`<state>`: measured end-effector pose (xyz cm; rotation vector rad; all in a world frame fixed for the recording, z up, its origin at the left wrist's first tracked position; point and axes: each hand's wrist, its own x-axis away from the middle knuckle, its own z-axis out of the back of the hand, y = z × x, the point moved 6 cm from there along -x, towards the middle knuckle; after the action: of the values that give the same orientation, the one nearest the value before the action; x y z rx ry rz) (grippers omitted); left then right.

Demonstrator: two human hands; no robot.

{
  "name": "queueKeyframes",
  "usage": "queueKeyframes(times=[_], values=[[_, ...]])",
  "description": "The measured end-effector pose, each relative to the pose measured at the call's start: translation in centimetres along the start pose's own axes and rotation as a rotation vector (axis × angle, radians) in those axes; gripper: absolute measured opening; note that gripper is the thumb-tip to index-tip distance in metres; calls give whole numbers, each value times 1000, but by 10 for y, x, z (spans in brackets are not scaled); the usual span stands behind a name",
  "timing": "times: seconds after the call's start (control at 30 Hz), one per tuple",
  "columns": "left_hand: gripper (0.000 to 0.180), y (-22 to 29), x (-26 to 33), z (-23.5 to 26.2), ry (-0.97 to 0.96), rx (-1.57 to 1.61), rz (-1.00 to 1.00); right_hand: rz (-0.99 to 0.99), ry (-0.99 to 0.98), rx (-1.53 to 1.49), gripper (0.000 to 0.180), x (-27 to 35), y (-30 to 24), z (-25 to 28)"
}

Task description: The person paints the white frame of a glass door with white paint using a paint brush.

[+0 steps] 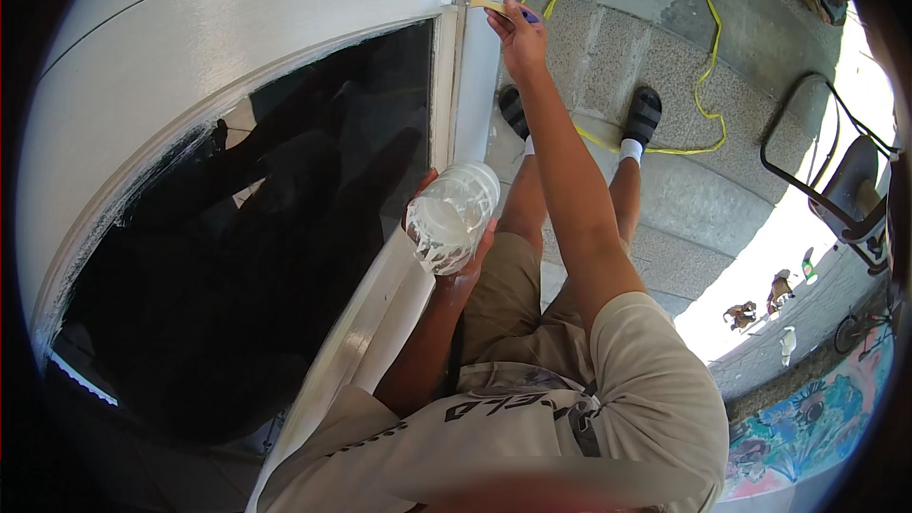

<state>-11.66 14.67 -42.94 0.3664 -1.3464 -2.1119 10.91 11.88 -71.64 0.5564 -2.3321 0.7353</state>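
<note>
My right hand (521, 36) is closed around the handle of a paintbrush (484, 4), at the end of my outstretched arm. The brush's pale bristles touch, or nearly touch, the white door frame (462, 76) close to its upper corner. My left hand (472, 256) grips a clear plastic jar (456, 201) near my waist, with white paint smeared over its wall. How much paint lies inside I cannot tell. Beside the jar is a white-painted door (313, 0) with a large dark glass pane (285, 256); white paint marks run along the pane's edge.
A yellow cord (714, 47) winds across the grey paved floor (608, 47) around my feet in dark sandals (645, 114). On the right stands a metal-framed chair (845, 180). Scattered brown leaves (741, 315) and a colourful painted wall (807, 418) are at lower right.
</note>
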Motion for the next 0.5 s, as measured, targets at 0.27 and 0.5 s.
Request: queueKeyframes(times=[0.27,0.5], values=[[92,-3,4,2,-62,-2,-6,240,182,318,18,-36,-23,7],[95,6,3,-1,-4,68,-37,166,-101,152,19,36,-48,-65]])
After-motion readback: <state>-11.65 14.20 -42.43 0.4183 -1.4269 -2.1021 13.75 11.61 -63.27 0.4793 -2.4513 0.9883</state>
